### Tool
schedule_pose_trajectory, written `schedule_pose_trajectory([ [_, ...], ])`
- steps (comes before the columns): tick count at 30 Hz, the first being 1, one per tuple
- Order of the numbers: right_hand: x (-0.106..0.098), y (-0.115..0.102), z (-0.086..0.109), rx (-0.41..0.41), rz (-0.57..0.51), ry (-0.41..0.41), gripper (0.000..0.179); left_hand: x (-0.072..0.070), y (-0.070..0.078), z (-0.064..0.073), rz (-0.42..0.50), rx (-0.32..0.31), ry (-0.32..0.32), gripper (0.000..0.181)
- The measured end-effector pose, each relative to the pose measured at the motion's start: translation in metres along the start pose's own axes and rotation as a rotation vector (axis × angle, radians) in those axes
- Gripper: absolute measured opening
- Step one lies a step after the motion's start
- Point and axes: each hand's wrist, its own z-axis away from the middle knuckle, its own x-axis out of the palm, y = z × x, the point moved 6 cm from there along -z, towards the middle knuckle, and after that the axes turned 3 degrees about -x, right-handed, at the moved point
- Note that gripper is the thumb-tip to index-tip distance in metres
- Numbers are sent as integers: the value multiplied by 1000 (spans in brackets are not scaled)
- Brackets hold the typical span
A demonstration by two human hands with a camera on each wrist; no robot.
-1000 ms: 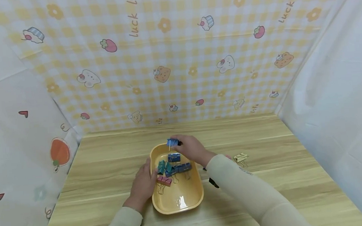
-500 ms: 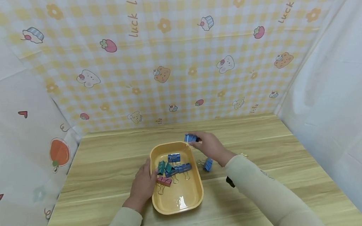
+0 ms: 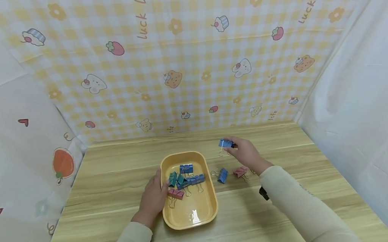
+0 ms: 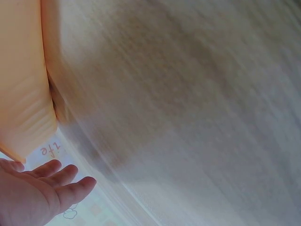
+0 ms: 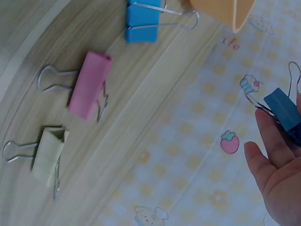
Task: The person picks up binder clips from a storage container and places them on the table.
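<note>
At the left side of a yellow plastic tray [image 3: 191, 216], my left hand [image 3: 153, 195] holds the rim, thumb over the edge and fingers outside. In the left wrist view the other fingers [image 4: 75, 190] extend loosely beside the tray's wall. Blue, green and pink binder clips lie inside, among them a pink clip [image 3: 176, 194] and a green clip [image 3: 172, 179]. My right hand [image 3: 246, 153] pinches a blue binder clip [image 3: 225, 143] by its side, raised to the right of the tray. Its wire handles show in the right wrist view.
On the wooden table [image 3: 121, 157], right of the tray, lie another blue clip [image 3: 222, 175], a pink clip [image 5: 90, 87] and a cream clip [image 5: 49, 157]. The cream one is mostly hidden behind my right wrist in the head view. A patterned cloth [image 3: 192, 98] hangs behind.
My right hand has moved right from above the tray's far end, carrying the blue binder clip. The clips on the table have come into sight. My left hand and the tray stay put.
</note>
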Motion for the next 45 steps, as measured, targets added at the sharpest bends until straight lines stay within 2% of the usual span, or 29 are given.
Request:
schedule_pose_trajectory([
  [11, -21, 35, 7, 67, 60, 2, 45, -1, 1, -1, 5, 12, -10, 64],
  [23, -42, 71, 23, 155, 64, 4, 47, 0, 1, -1, 8, 10, -18, 64],
  [33, -54, 97, 35, 159, 142, 36, 44, 2, 1, -2, -6, 19, -11, 65],
  [45, -58, 125, 45, 211, 233, -3, 45, 0, 1, -1, -6, 27, -4, 65],
])
